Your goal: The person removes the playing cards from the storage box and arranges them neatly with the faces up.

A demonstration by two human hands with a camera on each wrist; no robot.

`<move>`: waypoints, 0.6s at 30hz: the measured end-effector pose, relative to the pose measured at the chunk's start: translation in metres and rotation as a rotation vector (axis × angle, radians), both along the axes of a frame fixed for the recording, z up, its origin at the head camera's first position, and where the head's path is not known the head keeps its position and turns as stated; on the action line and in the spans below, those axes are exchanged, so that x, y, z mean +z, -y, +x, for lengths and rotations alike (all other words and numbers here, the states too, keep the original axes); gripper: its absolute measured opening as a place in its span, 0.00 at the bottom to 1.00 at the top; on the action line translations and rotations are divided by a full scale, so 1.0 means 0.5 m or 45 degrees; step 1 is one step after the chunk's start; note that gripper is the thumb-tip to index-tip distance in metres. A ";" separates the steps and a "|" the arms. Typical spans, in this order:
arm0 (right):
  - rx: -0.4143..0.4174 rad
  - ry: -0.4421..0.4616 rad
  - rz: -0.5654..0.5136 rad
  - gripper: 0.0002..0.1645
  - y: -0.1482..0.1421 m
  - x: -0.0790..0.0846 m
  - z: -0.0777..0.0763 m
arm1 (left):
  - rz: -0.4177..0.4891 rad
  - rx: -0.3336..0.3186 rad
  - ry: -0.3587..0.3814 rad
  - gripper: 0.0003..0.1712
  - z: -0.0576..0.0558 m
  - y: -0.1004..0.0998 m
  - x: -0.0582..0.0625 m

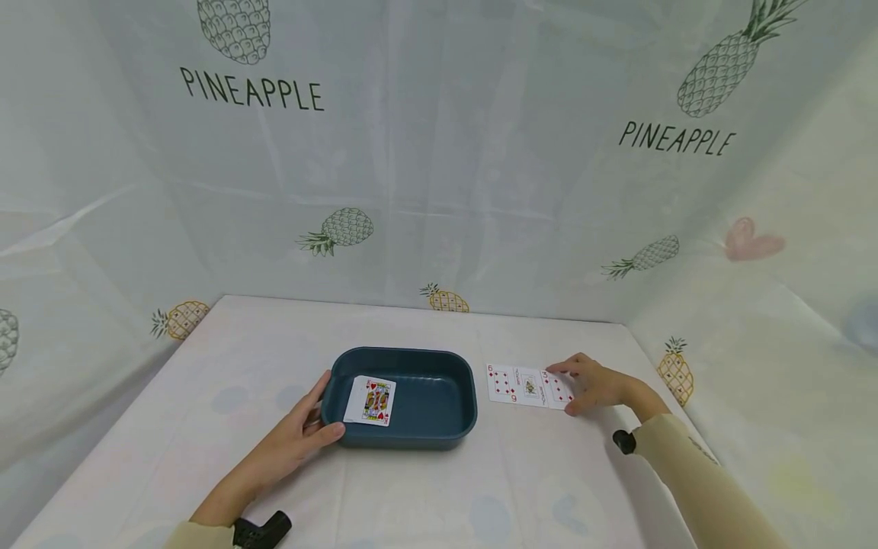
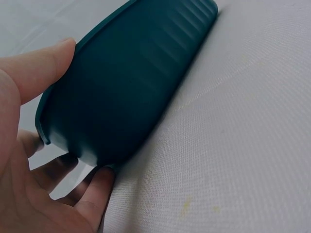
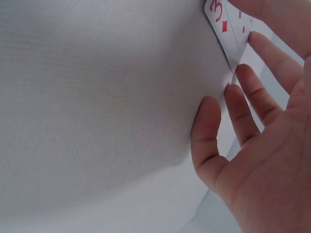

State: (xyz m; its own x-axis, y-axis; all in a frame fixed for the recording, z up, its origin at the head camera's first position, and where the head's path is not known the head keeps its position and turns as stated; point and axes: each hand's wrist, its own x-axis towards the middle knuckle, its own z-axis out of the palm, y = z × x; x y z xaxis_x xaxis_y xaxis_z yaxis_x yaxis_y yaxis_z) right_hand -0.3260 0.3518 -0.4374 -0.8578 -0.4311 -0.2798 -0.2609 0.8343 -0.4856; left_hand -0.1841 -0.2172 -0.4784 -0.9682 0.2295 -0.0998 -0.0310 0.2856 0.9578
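Observation:
My left hand [image 1: 295, 442] grips the left end of a dark teal rectangular tray [image 1: 432, 436]. Its thumb lies along the near rim and the fingers curl round the end wall, as the left wrist view shows from below. Inside the tray, at the left, lies a small stack of playing cards [image 1: 370, 400] with a king of hearts on top. My right hand [image 1: 598, 383] is at the right end of a row of face-up cards [image 1: 502, 383]. Thumb and forefinger spread over opposite edges of the rightmost card [image 3: 232, 36], a red diamond card, partly hidden by the thumb.
The row lies flat on the white cloth-covered table [image 1: 411, 503], just right of the tray, with a face card [image 1: 530, 385] in its middle. Behind and beside the table hang pale sheets [image 1: 466, 175] printed with pineapples.

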 end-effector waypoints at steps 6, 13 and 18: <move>0.005 -0.006 0.016 0.50 0.002 0.000 0.000 | -0.009 0.008 -0.001 0.55 0.000 -0.001 0.000; 0.006 -0.018 0.013 0.51 0.004 0.002 0.002 | -0.008 0.007 0.004 0.55 0.000 0.000 0.001; 0.012 -0.027 0.012 0.53 0.003 0.001 0.004 | -0.008 0.007 0.006 0.55 0.000 0.000 0.000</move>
